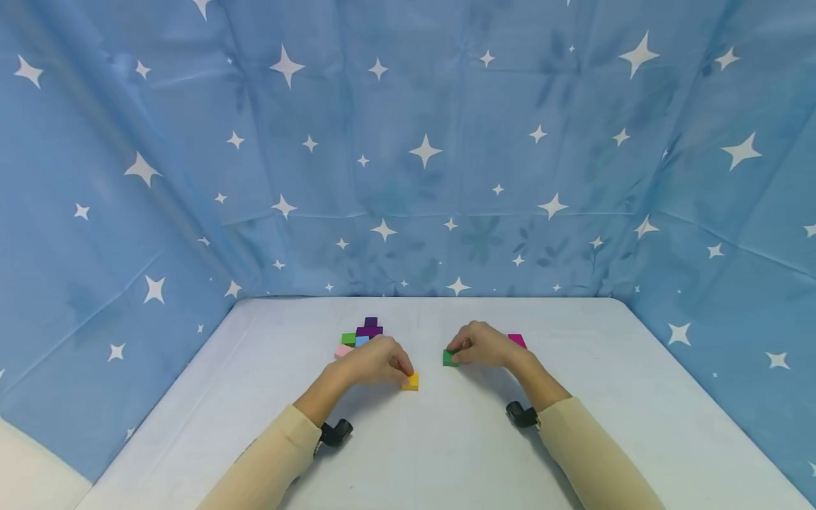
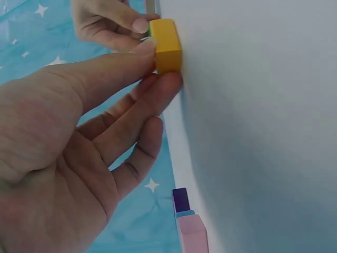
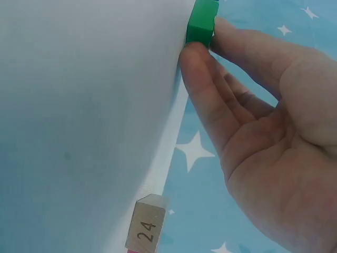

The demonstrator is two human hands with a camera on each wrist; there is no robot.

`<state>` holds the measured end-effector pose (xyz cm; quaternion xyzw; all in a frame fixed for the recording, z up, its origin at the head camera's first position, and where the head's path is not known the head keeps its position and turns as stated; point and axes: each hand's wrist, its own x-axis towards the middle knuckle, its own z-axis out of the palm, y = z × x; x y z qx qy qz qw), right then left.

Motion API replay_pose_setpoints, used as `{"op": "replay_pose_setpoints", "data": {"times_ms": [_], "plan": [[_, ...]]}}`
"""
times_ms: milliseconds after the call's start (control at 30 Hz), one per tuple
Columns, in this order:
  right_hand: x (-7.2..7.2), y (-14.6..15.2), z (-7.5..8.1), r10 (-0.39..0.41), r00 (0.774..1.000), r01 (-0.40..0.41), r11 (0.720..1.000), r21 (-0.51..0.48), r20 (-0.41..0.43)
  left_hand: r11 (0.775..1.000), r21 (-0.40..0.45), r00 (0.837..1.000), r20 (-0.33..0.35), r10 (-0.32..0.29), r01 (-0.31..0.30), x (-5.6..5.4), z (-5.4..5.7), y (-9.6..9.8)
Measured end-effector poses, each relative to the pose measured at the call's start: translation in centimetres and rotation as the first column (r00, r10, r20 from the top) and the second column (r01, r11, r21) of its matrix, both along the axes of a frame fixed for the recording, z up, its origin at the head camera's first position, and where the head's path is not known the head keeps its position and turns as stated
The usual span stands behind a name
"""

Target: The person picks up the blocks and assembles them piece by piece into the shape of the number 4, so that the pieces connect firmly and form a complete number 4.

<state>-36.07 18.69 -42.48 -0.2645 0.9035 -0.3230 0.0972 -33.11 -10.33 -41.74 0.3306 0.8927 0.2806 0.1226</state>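
Note:
Near the middle of the white table, my left hand (image 1: 377, 361) pinches a yellow block (image 1: 411, 383) between thumb and fingertips. The left wrist view shows the yellow block (image 2: 168, 45) low at the tabletop. Farther back and to the right, my right hand (image 1: 486, 346) holds a green block (image 1: 449, 359) by its sides. Thumb and fingertip meet the green block (image 3: 203, 23) in the right wrist view. A gap of bare tabletop separates the two blocks in the head view.
Beyond my left hand lie a purple block (image 1: 370, 331), a light green block (image 1: 348, 338), a blue block (image 1: 362, 341) and a pink block (image 1: 343, 350). Behind my right hand is a magenta block (image 1: 517, 341). A plain wooden block marked 24 (image 3: 146, 225) shows too. Starry blue curtain (image 1: 408, 177) surrounds the table (image 1: 421, 453).

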Motion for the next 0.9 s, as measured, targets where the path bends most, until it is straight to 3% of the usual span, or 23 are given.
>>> {"op": "replay_pose_setpoints", "data": {"times_ms": [233, 500, 900], "plan": [[0.3, -0.3, 0.1, 0.056, 0.998, -0.056, 0.998, 0.0, -0.006, 0.999, 0.032, 1.0, 0.013, -0.005, 0.004, 0.3, -0.4, 0.0], [0.7, -0.7, 0.2, 0.113, 0.993, -0.111, 0.993, -0.048, 0.043, 0.994, 0.043, 0.995, -0.01, -0.099, 0.1, 1.2, -0.4, 0.6], [1.1, -1.2, 0.5, 0.167, 0.982, -0.161, 0.984, -0.074, 0.086, 0.987, 0.029, 0.988, 0.004, -0.158, 0.157, 2.0, -0.3, 1.7]]}}
